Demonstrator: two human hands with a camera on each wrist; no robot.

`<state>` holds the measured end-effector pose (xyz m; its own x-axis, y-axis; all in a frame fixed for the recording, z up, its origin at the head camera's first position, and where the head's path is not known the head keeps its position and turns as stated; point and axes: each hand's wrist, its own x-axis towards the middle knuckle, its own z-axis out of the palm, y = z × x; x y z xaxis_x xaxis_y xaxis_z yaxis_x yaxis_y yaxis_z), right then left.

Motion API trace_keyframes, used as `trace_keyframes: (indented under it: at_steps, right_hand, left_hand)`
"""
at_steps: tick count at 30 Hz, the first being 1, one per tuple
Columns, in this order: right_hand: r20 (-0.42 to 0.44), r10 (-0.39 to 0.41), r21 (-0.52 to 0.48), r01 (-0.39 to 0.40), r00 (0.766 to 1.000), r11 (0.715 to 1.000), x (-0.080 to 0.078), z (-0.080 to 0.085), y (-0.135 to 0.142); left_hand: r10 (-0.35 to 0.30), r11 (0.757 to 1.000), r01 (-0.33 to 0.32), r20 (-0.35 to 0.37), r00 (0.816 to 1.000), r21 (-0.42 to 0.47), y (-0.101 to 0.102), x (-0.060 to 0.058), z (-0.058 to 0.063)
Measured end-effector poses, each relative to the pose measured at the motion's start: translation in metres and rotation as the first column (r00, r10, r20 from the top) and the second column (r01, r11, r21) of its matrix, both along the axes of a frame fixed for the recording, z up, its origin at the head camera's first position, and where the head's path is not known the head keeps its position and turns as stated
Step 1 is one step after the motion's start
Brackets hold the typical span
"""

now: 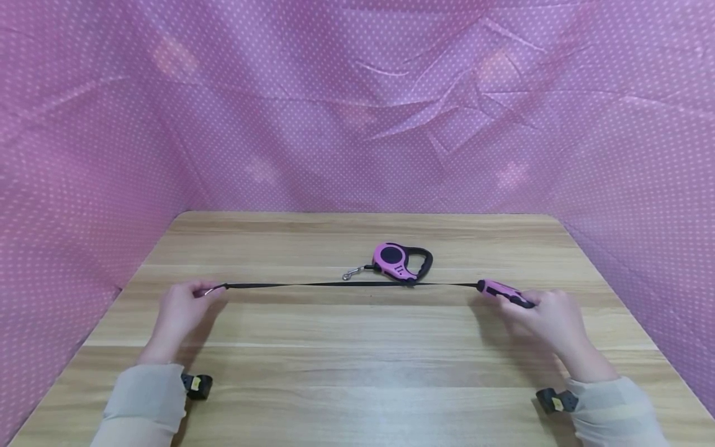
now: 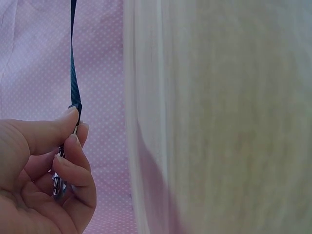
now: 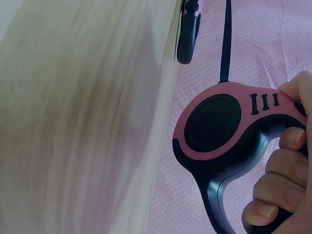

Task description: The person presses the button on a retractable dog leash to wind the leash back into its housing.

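Note:
My right hand (image 1: 554, 320) grips the black handle of a pink and black retractable dog leash (image 3: 212, 122), its fingers curled round the grip in the right wrist view. From the casing a black strap (image 1: 335, 284) runs straight and taut across to my left hand (image 1: 183, 307). There, thumb and fingers pinch the strap's black end piece, and the metal snap clip (image 2: 59, 185) lies partly hidden within the curled fingers. Both hands are held above the wooden table. Behind the strap lies a second retractable leash (image 1: 391, 256) of the same pink and black kind, with its metal clip (image 1: 352, 274) pointing left.
The wooden table (image 1: 357, 360) has a light grain and rounded far corners. Pink polka-dot cloth (image 1: 357, 124) hangs around its back and sides. A small black camera sits on each wrist, the left one (image 1: 198, 386) and the right one (image 1: 555, 400), over pale sleeves.

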<state>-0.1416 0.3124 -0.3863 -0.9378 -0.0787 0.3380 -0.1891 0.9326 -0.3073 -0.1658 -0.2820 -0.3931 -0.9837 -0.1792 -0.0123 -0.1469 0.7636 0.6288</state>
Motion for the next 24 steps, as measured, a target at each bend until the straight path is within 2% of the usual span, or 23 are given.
trace_keyframes:
  at_steps: [12, 20, 24]
  right_hand:
    - [0.015, -0.005, -0.022, 0.005, 1.000, 1.000, -0.003, 0.000, -0.005]
    - [0.078, -0.011, -0.042, 0.015, 0.997, 0.999, -0.004, 0.003, -0.012]
    - [0.068, -0.005, -0.052, 0.009, 0.998, 0.999, -0.005, 0.003, -0.015]
  left_hand:
    - [0.008, 1.000, -0.008, 0.017, 1.000, 0.005, 0.002, -0.001, 0.000]
    - [-0.003, 1.000, 0.002, 0.011, 1.000, 0.003, 0.003, -0.001, 0.001]
    - [-0.009, 1.000, 0.009, 0.008, 1.000, 0.012, 0.002, -0.001, 0.000]
